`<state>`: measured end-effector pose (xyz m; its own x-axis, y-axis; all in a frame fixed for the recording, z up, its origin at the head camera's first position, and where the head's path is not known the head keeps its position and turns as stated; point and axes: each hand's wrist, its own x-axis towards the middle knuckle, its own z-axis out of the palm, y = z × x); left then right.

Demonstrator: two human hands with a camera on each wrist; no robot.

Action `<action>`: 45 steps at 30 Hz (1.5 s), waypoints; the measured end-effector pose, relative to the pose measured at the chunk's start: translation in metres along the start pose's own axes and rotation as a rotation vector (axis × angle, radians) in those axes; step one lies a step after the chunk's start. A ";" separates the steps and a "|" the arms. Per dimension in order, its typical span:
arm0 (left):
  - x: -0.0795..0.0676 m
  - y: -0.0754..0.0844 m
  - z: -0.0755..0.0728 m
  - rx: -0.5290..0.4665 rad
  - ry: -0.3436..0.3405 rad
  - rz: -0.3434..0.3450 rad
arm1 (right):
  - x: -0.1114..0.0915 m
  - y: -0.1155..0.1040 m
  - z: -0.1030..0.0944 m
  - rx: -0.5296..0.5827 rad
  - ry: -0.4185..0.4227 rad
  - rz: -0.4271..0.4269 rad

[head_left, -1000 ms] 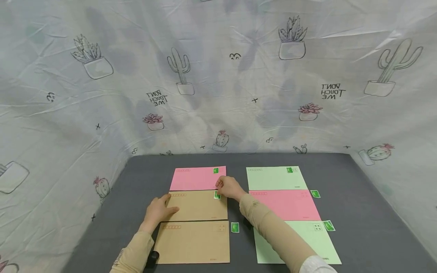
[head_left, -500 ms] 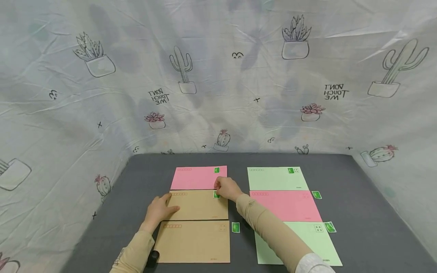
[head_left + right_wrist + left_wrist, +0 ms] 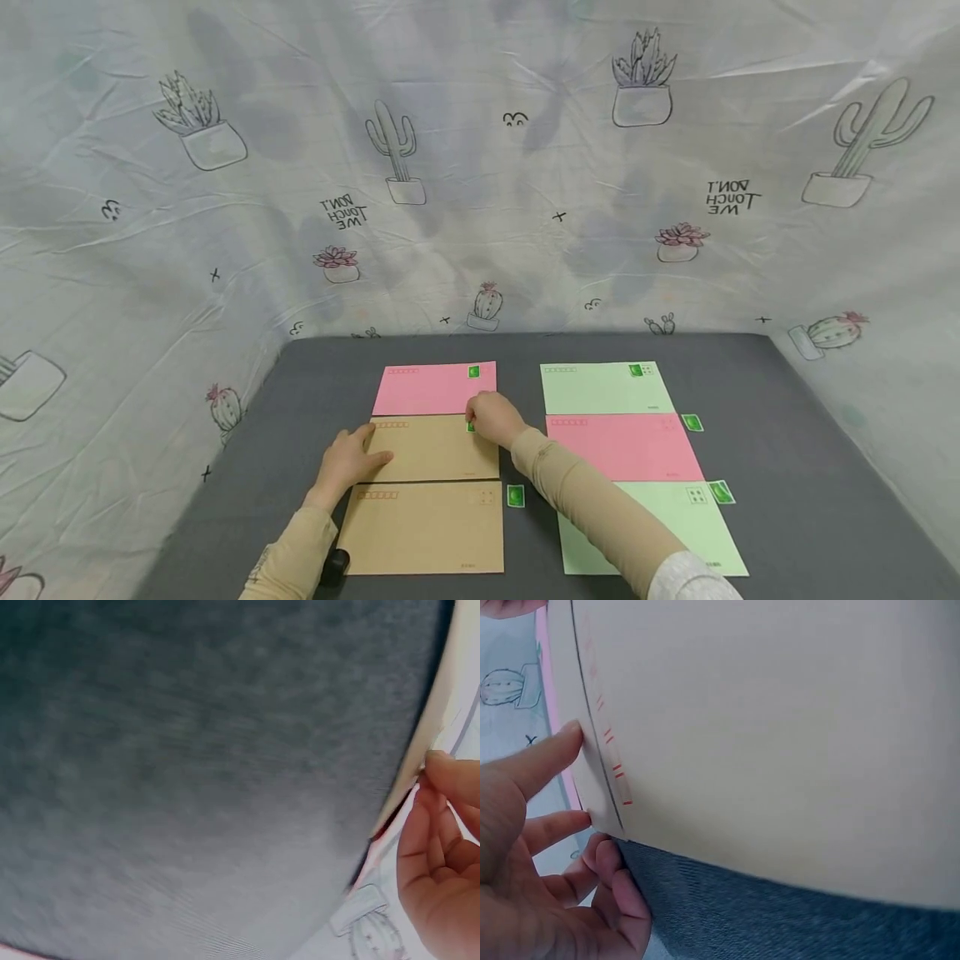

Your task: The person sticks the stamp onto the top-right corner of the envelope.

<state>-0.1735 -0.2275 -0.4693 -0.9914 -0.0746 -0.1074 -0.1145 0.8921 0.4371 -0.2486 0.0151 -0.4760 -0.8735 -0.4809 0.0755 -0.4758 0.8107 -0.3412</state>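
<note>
Both hands are at work on one piece here, well apart from each other. At left of centre in the lower frame, the left hand [image 3: 345,464] rests at the left end of a flat tan paper envelope [image 3: 431,454], thumb and forefinger spread wide; the left wrist view shows two fingertips touching the paper, the other fingers bent. Over at the envelope's upper right corner, the right hand [image 3: 497,418] crowds in, fingers bent over a small green stamp with a white border [image 3: 470,427], which barely peeks out. Whether those fingers pinch it or press it, there's no telling; the right wrist view has thumb and fingertips close together by the tan edge.

Just above lies a pink paper envelope [image 3: 427,390], bearing its own green stamp [image 3: 473,372] at upper right. Below sits a second tan envelope [image 3: 423,529], a loose stamp [image 3: 516,496] just beside its right edge.

Across to the right of the frame, another column: a pale green envelope [image 3: 600,392] on top, stamped, then a second pink one [image 3: 615,446] and a second pale green one [image 3: 675,517], all on a dark grey tabletop [image 3: 795,500].
</note>
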 end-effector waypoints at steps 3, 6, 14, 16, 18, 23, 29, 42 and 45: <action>0.001 -0.001 -0.001 -0.002 -0.012 -0.002 | 0.000 -0.004 -0.002 -0.070 0.005 -0.029; 0.001 -0.001 -0.004 -0.021 -0.015 -0.010 | -0.002 -0.007 -0.004 -0.087 0.011 -0.053; 0.000 0.006 -0.010 -0.040 -0.025 -0.020 | -0.009 -0.005 -0.017 -0.010 0.059 -0.064; 0.000 0.010 -0.011 -0.012 -0.010 0.002 | -0.011 -0.003 -0.020 -0.002 0.077 -0.071; 0.001 0.016 -0.012 0.019 0.011 0.036 | -0.013 0.001 -0.025 0.017 0.091 -0.070; 0.003 0.036 -0.012 0.058 0.050 0.102 | -0.019 0.009 -0.036 0.135 0.104 -0.013; 0.003 0.066 -0.001 0.062 0.094 0.152 | -0.033 0.022 -0.048 0.265 0.127 0.027; 0.005 0.131 0.035 -0.026 0.129 0.272 | -0.071 0.076 -0.077 0.351 0.183 0.160; 0.003 0.143 0.044 -0.035 0.122 0.301 | -0.082 0.092 -0.082 0.336 0.207 0.185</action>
<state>-0.1899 -0.0803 -0.4458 -0.9811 0.1358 0.1379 0.1851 0.8664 0.4637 -0.2289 0.1568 -0.4368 -0.9596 -0.2327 0.1585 -0.2788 0.7067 -0.6502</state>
